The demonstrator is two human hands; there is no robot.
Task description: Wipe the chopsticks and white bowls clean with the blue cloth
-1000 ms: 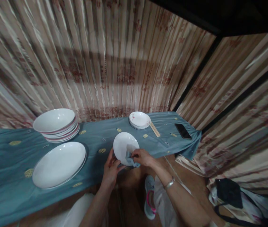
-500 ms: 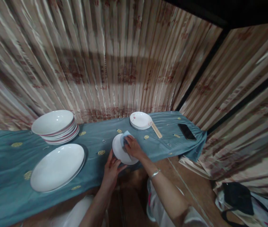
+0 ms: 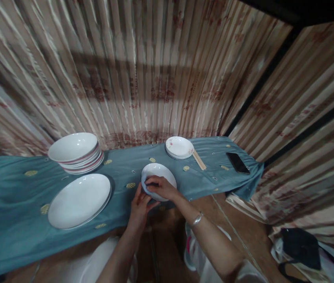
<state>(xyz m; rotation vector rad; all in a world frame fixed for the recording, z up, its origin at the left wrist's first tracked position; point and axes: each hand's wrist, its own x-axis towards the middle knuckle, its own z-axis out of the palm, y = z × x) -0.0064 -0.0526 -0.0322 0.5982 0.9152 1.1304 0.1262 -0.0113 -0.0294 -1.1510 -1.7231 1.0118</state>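
Note:
A small white plate (image 3: 162,169) lies at the front edge of the cloth-covered table, tilted slightly. My left hand (image 3: 141,202) grips its near left rim, thumb and fingers around the edge. With bent fingers my right hand (image 3: 162,188) presses a light blue cloth (image 3: 145,184) onto the left part of the plate; most of the cloth is hidden under the fingers. Just beyond are stacked small plates with pink flowers (image 3: 179,146), with wooden chopsticks (image 3: 199,160) beside them.
Large oval white plates (image 3: 80,201) lie to the left, in front of a stack of white bowls (image 3: 74,149). A black phone (image 3: 238,162) rests near the right end of the teal tablecloth (image 3: 119,167). Behind hangs a pleated curtain (image 3: 143,78). A black bag (image 3: 300,247) is at lower right.
My right hand has moved the blue cloth from the far middle of the plate to its left side. My left hand keeps its hold on the rim. The view has shifted slightly.

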